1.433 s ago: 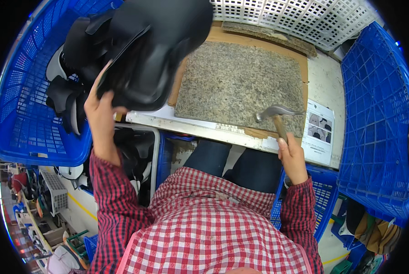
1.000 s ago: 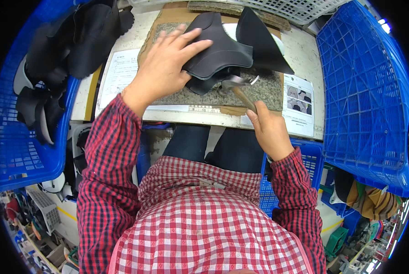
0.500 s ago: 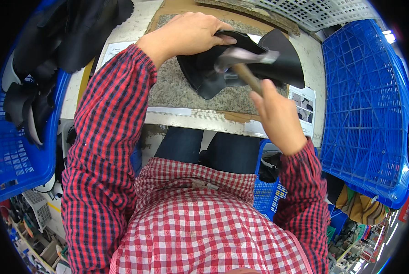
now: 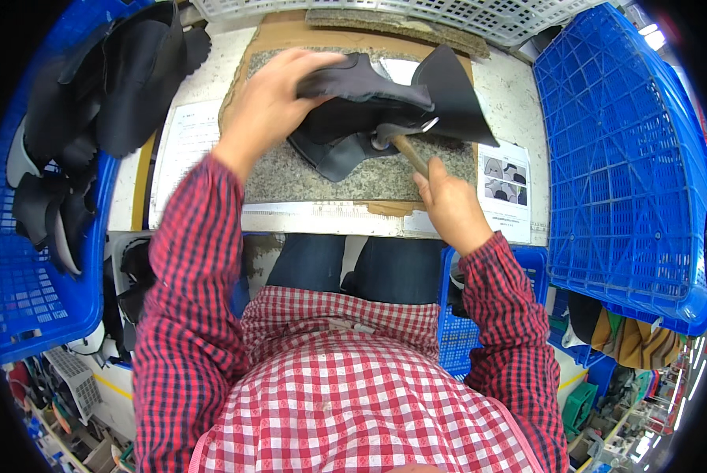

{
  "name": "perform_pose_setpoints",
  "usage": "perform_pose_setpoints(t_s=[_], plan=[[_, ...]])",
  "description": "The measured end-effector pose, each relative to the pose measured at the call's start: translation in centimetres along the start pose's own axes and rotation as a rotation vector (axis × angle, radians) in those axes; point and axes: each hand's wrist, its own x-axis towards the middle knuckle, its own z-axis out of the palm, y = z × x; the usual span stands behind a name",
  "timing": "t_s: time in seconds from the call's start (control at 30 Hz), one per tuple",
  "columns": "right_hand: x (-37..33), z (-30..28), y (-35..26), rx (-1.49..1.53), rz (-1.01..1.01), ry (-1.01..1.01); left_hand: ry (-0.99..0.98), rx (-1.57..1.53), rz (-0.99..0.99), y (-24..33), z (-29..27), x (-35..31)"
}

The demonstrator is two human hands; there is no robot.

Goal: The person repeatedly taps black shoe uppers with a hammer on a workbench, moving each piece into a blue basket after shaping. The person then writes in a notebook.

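A black leather shoe upper [image 4: 341, 154] lies partly folded on a speckled stone slab [image 4: 290, 183]. My left hand [image 4: 273, 98] grips its far left edge, the fingers wrapped over a raised flap that is blurred by motion. My right hand [image 4: 454, 203] is closed round the wooden handle of a hammer [image 4: 411, 152]. The hammer's metal head rests on or just above the leather, inside the fold; exact contact cannot be made out. To the right, a stiff black panel of the upper stands up at a slant.
Blue plastic crates stand at both sides: the left crate [image 4: 42, 303] holds black shoe uppers [image 4: 136, 87], and the right crate [image 4: 625, 165] is on its side. Printed sheets [image 4: 505, 189] lie beside the slab. A ruler strip [image 4: 314, 217] runs along the table's front edge. A white basket [image 4: 479, 20] stands behind.
The hammer head has come down and nearer to me, from a blurred swing to the leather. My left hand has shifted left with the upper's flap, which now folds over more.
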Motion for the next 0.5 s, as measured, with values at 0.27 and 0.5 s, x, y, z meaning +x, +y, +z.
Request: perform_pose_setpoints(t_s=[0.27, 0.5], plan=[[-3.1, -0.5, -1.8, 0.415, 0.073, -0.05, 0.162, 0.065, -0.517, 3.9, 1.5, -4.5], [-7.5, -10.5, -5.8, 0.496, -0.128, 0.108, 0.089, 0.901, -0.015, 12.3, -12.0, 9.8]])
